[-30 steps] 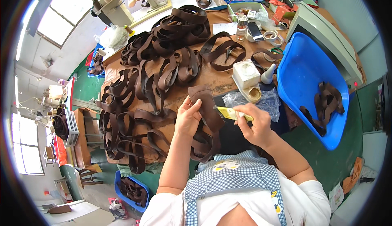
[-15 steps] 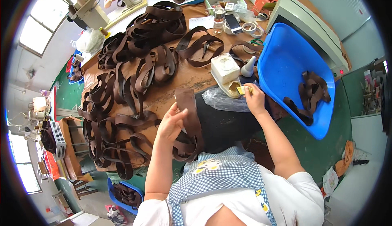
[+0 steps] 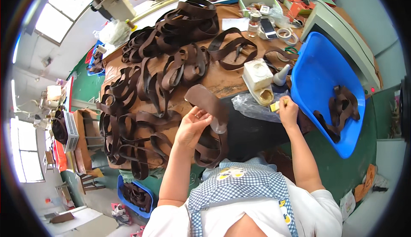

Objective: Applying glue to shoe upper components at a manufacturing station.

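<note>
My left hand [image 3: 195, 125] pinches a wide dark brown strap [image 3: 206, 101] near its end. That end is raised and bent over; the rest hangs down in a loop toward my apron. In my right hand [image 3: 289, 110] a small yellow piece [image 3: 275, 107] is gripped between the fingers; its exact kind I cannot make out. Just beyond it stands a small round pot [image 3: 265, 95] with a yellowish inside, beside a white block [image 3: 257, 73]. A crumpled clear plastic bag [image 3: 252, 107] lies beneath, on a black mat [image 3: 248, 132].
Piles of brown straps [image 3: 188, 20] cover the table's left and back. A blue tub [image 3: 317, 72] with some straps stands at the right. A white squeeze bottle [image 3: 281, 75], a phone [image 3: 268, 28], tape rolls [image 3: 284, 33] and a glass jar [image 3: 253, 25] sit farther back.
My left hand has closed on the strap and tilted its end up and over. My right hand has drawn the yellow piece slightly away from the pot. The whole view has shifted.
</note>
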Action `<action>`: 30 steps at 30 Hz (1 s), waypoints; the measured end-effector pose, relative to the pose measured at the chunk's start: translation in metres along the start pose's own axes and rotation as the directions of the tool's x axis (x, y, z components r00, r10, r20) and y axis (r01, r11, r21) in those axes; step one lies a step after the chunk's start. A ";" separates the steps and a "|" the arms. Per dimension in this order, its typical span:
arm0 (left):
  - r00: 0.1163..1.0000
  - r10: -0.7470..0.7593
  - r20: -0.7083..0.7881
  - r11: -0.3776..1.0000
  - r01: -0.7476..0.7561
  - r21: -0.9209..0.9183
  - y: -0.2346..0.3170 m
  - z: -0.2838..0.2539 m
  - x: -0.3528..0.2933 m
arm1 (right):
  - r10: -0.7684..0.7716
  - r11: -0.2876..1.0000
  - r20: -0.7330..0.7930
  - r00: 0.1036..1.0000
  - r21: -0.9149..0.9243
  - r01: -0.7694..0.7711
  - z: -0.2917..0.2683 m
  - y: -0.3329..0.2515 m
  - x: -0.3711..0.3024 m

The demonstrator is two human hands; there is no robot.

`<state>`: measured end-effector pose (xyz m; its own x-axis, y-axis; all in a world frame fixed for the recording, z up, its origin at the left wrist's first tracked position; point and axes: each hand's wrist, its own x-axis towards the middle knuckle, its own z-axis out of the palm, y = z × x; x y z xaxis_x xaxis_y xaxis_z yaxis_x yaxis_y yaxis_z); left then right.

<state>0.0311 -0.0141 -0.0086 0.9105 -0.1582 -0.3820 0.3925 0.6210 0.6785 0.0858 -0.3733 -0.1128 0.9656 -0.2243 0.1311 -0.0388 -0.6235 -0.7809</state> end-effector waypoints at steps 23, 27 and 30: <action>0.870 0.469 -0.150 0.864 -0.417 0.283 -0.009 0.004 0.000 | -0.272 0.569 0.183 0.945 0.822 0.004 -0.009 -0.219 -0.002; 0.860 0.491 -0.135 0.829 -0.415 0.376 -0.010 0.019 -0.004 | -0.350 0.640 0.177 0.920 0.762 0.097 0.010 -0.233 0.005; 0.853 0.509 -0.119 0.808 -0.425 0.408 -0.017 0.020 -0.004 | -0.387 0.696 0.133 0.912 0.691 0.195 0.020 -0.238 0.014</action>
<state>0.0231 -0.0397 -0.0057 0.9606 0.2723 -0.0551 -0.0171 0.2559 0.9665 0.1141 -0.2126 0.0629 0.9303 0.1364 0.3406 0.3384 0.0398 -0.9402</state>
